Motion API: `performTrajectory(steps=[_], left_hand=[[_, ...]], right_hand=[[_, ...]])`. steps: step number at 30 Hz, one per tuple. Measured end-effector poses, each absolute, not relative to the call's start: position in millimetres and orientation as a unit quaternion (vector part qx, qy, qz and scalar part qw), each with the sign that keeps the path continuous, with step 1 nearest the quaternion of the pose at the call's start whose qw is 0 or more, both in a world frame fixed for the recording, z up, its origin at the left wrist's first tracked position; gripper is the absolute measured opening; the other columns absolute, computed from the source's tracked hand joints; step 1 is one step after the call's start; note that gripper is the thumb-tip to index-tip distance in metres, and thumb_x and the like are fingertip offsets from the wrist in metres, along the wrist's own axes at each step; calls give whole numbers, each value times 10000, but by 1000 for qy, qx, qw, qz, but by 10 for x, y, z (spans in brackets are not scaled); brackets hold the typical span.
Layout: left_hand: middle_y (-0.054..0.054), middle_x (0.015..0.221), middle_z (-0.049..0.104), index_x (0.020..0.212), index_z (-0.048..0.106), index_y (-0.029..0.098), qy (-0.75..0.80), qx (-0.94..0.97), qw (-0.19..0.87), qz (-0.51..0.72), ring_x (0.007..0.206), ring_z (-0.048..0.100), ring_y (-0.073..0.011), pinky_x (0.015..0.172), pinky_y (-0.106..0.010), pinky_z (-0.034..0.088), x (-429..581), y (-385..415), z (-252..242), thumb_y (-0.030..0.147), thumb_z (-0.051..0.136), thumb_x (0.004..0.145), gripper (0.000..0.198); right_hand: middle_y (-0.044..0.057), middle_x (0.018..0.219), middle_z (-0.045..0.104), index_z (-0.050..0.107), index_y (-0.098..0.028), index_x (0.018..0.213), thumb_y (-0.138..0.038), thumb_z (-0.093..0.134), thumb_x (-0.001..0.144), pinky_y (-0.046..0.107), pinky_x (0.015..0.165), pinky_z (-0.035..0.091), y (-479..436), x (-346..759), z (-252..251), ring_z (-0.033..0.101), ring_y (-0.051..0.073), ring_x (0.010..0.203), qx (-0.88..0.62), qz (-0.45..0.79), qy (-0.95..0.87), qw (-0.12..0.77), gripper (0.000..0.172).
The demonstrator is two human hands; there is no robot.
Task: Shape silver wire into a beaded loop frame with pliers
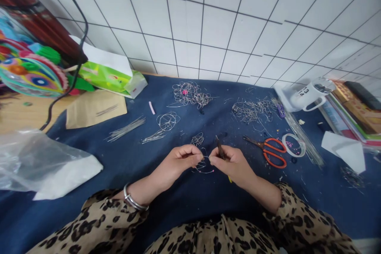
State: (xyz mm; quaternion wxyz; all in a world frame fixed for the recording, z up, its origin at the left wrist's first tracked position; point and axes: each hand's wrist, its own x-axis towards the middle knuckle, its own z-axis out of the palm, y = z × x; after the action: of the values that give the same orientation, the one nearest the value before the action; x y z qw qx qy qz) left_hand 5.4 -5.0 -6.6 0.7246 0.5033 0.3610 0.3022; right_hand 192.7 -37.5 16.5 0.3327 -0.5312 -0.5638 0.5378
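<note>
My left hand (183, 161) is closed in a pinch on a thin silvery wire (205, 172), which curls in loops below the fingertips and carries a small pink bead. My right hand (233, 165) is closed around pliers (220, 149) with dark jaws pointing away from me and a bit of yellow handle showing below the palm. Its thumb and forefinger meet at the wire too, a short gap from the left fingertips. Just beyond the hands lies a small coil of wire (197, 139) on the dark blue cloth (178, 214).
Orange-handled scissors (272, 151) and a round dish of pink beads (293, 145) lie to the right. Tangled wire (253, 110) and straight wire bundles (126, 129) spread across the cloth. A white mug (311, 94) stands at back right, a plastic bag (44, 162) at left.
</note>
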Motion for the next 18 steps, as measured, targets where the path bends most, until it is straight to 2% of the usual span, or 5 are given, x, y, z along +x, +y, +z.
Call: performTrajectory(steps=[8,18], left_hand=[[-6,695,538,770,630,145,340,515,735,281,656,456,-118,629,-240,370,56,-56,-8,276,592,782,138],[13,641,506,742,621,146,349,555,708,261,618,435,-110,604,-229,353,44,-47,-21,301,563,803,175]], right_hand=[[-38,619,471,581,-179,773,-330,535,794,209,536,346,-375,1927,149,406,81,553,-552,511,-572,326,160],[-27,671,510,570,-175,782,-304,536,799,225,609,380,-383,1910,106,449,91,616,-534,536,-563,333,135]])
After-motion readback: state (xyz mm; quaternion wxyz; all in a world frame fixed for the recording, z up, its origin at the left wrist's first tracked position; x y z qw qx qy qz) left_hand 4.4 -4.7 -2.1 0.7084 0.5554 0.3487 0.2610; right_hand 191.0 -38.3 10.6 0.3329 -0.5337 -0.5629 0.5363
